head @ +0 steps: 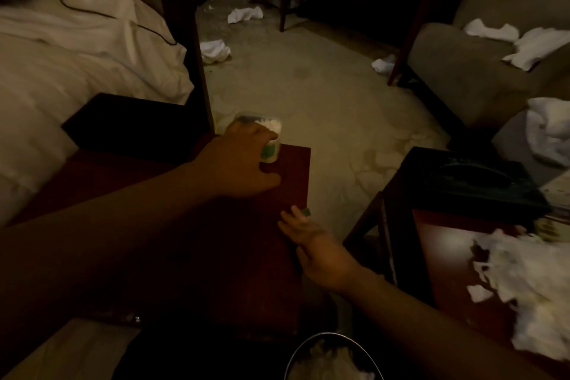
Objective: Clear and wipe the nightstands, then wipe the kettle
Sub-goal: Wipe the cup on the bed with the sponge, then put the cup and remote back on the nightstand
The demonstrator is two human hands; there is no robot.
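On nightstand [287, 170], L hand [243, 160] grips cotton-swab tub [267, 139].

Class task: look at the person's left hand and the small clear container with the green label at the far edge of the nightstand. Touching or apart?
Touching. The head view shows the left hand with fingers wrapped over the container.
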